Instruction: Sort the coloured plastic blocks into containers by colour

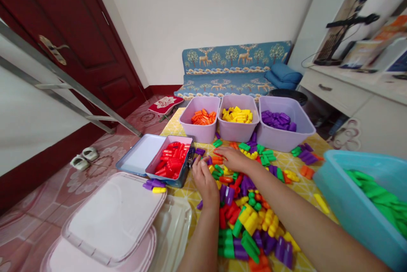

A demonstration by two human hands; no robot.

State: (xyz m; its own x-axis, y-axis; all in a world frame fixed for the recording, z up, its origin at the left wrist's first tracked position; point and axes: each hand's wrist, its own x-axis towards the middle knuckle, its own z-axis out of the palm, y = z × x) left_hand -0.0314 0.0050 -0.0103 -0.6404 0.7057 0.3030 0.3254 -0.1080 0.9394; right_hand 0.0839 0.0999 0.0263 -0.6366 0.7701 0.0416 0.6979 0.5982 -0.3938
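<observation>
My left hand (pixel 205 183) is beside the metal tin (pixel 182 180) of red plastic building blocks (pixel 173 159), its fingers loosely curved and cupped at the edge of the loose blocks. My right hand (pixel 237 159) reaches over the mixed pile of blocks (pixel 251 217), fingers stretched to the left, close to my left hand. A bit of red shows at its fingertips, and an orange block (pixel 217 160) lies just below them. I see no block clearly gripped in either hand. The pile mixes purple, green, yellow, red and orange blocks on a yellow patterned tablecloth (pixel 197 195).
Three lilac bins stand along the far edge: an orange-block bin (pixel 199 134), a yellow-block bin (pixel 238 131) and a purple-block bin (pixel 280 139). A turquoise bin (pixel 352 208) with green blocks is at right. Lids (pixel 117 217) lie at left. Behind is a blue sofa (pixel 222 79).
</observation>
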